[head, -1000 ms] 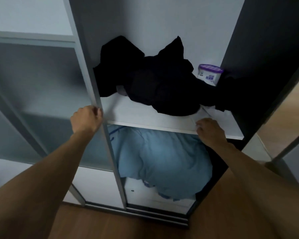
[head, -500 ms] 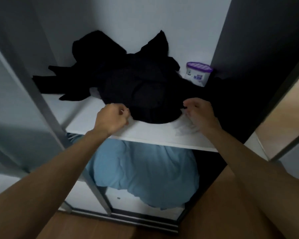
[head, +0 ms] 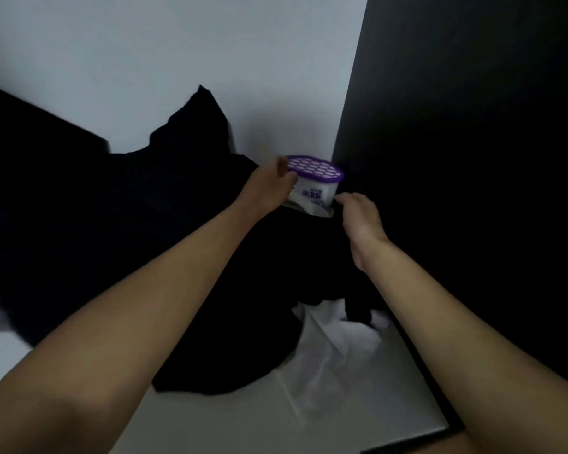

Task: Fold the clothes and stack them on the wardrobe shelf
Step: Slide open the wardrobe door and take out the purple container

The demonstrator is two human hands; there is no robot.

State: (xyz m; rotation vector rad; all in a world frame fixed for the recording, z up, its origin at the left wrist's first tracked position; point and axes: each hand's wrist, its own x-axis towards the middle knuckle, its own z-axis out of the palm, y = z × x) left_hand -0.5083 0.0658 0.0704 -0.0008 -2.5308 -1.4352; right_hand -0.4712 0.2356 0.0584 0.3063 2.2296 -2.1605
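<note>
A crumpled pile of black clothes point(head: 138, 244) covers most of the white wardrobe shelf point(head: 217, 424). Both my arms reach over the pile toward the back right corner. My left hand point(head: 269, 186) grips the left side of a small white tub with a purple perforated lid point(head: 318, 178), which stands at the back of the shelf. My right hand point(head: 361, 221) is at the tub's lower right edge, fingertips against it or the cloth below; its grip is hidden. Part of the tub's base is covered by black cloth.
A crinkled white sheet point(head: 338, 342) lies on the shelf under the pile's right edge. The dark wardrobe side panel point(head: 466, 165) closes off the right, close to my right hand. The pale back wall point(head: 177, 60) stands behind the pile.
Both hands left the pile's front edge and reached deep to the back right corner. My left hand has taken hold of the purple-lidded tub. The view moved closer into the shelf.
</note>
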